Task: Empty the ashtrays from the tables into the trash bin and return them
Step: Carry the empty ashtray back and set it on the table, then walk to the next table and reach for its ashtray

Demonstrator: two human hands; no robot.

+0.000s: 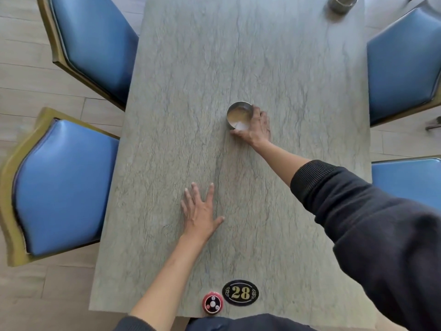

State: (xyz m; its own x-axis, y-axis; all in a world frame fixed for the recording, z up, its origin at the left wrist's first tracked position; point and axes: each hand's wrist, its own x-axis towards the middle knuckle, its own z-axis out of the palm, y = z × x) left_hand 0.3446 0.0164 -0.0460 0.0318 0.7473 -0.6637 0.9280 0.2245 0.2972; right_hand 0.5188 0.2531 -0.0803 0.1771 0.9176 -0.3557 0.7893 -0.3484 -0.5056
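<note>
We look down on a long grey-green stone-patterned table that fills the middle of the view, set on a pale wood-plank floor. Four blue padded chairs with olive-gold frames flank it: two on the left and two on the right. Our dark sleeve reaches in from the lower right, pushed up off the forearm. Our left hand lies flat on the tabletop near us, fingers spread wide, holding nothing. Our right hand is stretched to the table's middle, thumb and fingers curled around the side of a round steel ashtray that stands upright on the table; its inside looks pale and bare. A second metal ashtray sits at the far right corner, cut off by the frame edge. At the near edge sits a black oval plaque reading "28" in gold, and just to its left a small round red call button.
</note>
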